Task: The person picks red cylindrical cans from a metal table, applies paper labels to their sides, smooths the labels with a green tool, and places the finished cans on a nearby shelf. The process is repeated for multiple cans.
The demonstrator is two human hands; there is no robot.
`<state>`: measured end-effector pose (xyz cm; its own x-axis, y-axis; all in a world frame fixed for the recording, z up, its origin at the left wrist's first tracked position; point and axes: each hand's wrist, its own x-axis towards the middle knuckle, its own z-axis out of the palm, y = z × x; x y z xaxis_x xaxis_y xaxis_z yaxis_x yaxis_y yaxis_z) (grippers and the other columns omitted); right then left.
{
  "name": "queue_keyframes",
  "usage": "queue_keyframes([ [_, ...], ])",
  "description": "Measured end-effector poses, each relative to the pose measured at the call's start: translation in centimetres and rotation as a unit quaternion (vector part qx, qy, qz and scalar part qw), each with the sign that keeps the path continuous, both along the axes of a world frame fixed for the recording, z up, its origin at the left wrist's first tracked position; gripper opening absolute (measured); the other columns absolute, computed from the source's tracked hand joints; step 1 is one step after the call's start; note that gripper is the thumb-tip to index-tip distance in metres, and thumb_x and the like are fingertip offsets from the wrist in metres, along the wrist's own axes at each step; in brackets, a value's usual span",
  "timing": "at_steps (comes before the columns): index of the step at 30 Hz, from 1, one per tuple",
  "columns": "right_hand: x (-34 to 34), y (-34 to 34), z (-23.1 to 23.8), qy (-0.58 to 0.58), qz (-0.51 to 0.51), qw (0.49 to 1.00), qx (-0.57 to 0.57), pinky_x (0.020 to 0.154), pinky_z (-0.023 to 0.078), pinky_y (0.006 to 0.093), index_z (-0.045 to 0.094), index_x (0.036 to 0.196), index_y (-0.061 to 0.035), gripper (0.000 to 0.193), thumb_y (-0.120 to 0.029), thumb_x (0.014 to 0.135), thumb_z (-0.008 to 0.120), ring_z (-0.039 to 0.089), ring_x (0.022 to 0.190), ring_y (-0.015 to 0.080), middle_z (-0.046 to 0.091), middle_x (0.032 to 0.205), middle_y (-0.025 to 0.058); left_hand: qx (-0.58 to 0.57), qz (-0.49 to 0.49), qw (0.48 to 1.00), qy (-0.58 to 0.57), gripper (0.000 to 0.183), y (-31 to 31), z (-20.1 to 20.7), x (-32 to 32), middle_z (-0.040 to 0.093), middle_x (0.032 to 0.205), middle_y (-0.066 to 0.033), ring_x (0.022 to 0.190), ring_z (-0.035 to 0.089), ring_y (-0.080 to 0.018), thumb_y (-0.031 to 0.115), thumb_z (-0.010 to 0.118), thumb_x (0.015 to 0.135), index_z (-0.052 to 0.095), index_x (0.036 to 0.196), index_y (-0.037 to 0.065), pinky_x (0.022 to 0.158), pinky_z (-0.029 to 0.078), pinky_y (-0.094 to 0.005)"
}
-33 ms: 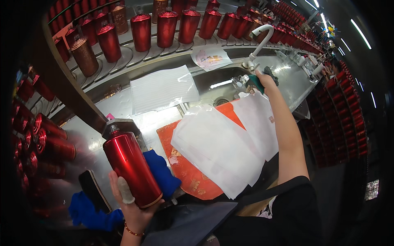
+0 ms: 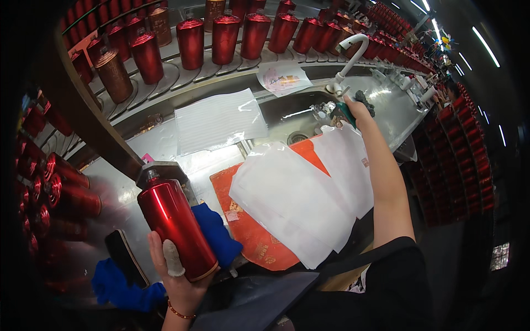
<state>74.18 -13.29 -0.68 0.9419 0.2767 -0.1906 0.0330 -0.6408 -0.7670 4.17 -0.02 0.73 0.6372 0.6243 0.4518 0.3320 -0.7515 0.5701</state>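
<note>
A glossy red bottle [image 2: 175, 226] with a clear neck leans up to the left in my left hand [image 2: 179, 281]. The fingers and palm support its lower side and base; one finger wears a pale finger cot, and a beaded bracelet circles the wrist. At the sink [image 2: 301, 105], my right hand [image 2: 358, 111] is closed beside the white curved tap [image 2: 352, 55], its thumb at the tap's small lever. A dark green piece [image 2: 346, 113], like a cloth or pad, shows under its fingers, which are mostly hidden.
White sheets [image 2: 292, 193] lie over a red-orange board [image 2: 265, 256]. A blue cloth [image 2: 218, 234] is behind the bottle, another blue cloth [image 2: 118, 284] lies left by a black case [image 2: 127, 256]. A brown post [image 2: 94, 121] slants at left. Red bottles [image 2: 224, 39] line a conveyor [image 2: 182, 74].
</note>
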Motion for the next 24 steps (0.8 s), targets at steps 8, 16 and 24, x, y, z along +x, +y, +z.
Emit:
queue_keyframes([
  [8, -2.9, 10.1, -2.2, -0.239, 0.075, 0.883, -0.397, 0.092, 0.056, 0.0445, 0.073, 0.119, -0.0093, 0.042, -0.044, 0.097, 0.062, 0.067, 0.116, 0.0327, 0.069, 0.126, 0.0145, 0.071, 0.051, 0.989, 0.117, 0.111, -0.6, 0.7, -1.1, 0.025, 0.162, -0.0225, 0.149, 0.025, -0.0463, 0.046, 0.088, 0.073, 0.028, 0.159, 0.014, 0.12, 0.029, -0.0527],
  [16, 0.2, 12.9, -3.7, -0.209, 0.101, 0.864, -0.447, 0.096, 0.054, 0.046, 0.072, 0.124, -0.0072, 0.034, -0.022, 0.095, 0.061, 0.064, 0.122, 0.0335, 0.066, 0.133, 0.0151, 0.089, 0.024, 0.984, 0.15, 0.103, -0.1, -0.9, -2.2, 0.036, 0.157, -0.0154, 0.147, 0.029, -0.0468, 0.043, 0.091, 0.069, 0.039, 0.154, 0.017, 0.117, 0.034, -0.0565],
  [24, -0.9, 11.9, -1.7, -0.217, 0.12, 0.833, -0.494, 0.093, 0.056, 0.0456, 0.073, 0.122, -0.0103, 0.04, -0.021, 0.084, 0.073, 0.066, 0.12, 0.0301, 0.068, 0.131, 0.0108, 0.073, 0.016, 0.987, 0.145, 0.102, -0.2, -0.9, -2.3, 0.037, 0.157, -0.0154, 0.147, 0.029, -0.0472, 0.04, 0.092, 0.068, 0.041, 0.153, 0.018, 0.117, 0.034, -0.057],
])
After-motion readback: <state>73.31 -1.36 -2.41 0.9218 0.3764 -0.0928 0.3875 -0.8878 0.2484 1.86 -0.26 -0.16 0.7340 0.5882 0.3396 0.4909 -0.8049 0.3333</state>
